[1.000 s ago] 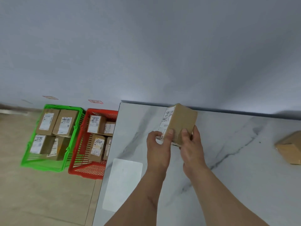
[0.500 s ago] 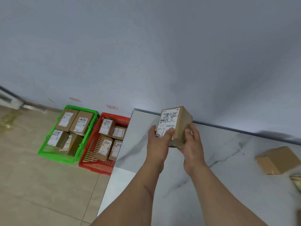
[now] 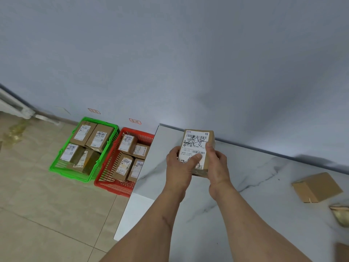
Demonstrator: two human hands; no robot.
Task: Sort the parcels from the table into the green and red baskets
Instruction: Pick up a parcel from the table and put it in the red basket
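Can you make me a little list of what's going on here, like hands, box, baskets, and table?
hands: left hand and right hand both hold one parcel
held parcel: brown box, white label with black scribble facing up
green basket: on the floor, four parcels showing
red basket: beside the green one, four parcels showing
table: white marble look
loose parcel: lying on the table, far right
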